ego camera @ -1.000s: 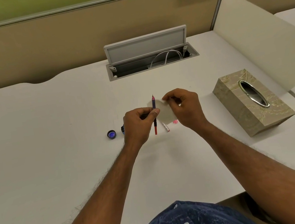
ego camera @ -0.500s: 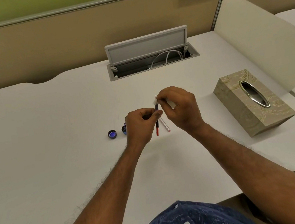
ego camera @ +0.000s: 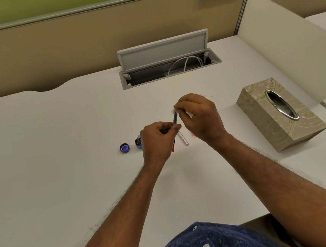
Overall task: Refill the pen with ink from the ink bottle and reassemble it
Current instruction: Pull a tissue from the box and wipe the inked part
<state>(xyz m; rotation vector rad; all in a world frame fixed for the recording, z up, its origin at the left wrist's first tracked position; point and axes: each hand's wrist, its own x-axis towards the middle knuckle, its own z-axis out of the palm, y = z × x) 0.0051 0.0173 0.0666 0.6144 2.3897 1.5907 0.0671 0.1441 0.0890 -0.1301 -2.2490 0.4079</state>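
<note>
Since 1 s ago, right hand (ego camera: pixel 199 118) had come over from the 3 o'clock side & closed the tissue scrap (ego camera: pixel 173 111) onto the top end of the pen (ego camera: pixel 175 119); the scrap was no longer spread flat behind it. Left hand (ego camera: pixel 160 139) had hardly shifted. Pen sat btwn the two hands: left thumb & forefinger pinched it near mid-length, right fingertips pinched the scrap round its top end. Long axis ran approx. 6 to 12 o'clock, leaning a bit toward 1, red tail at the bottom. Upper part looked dark blue-purple, lower part red, very thin. Clear barrel (ego camera: pixel 183 140) lay on the desk (ego camera: pixel 55 138) just at 3 o'clock of the left hand. Ink bottle (ego camera: pixel 138 142) stood at its 9 o'clock, half hidden, w/ the cap (ego camera: pixel 124 148) further left.
</note>
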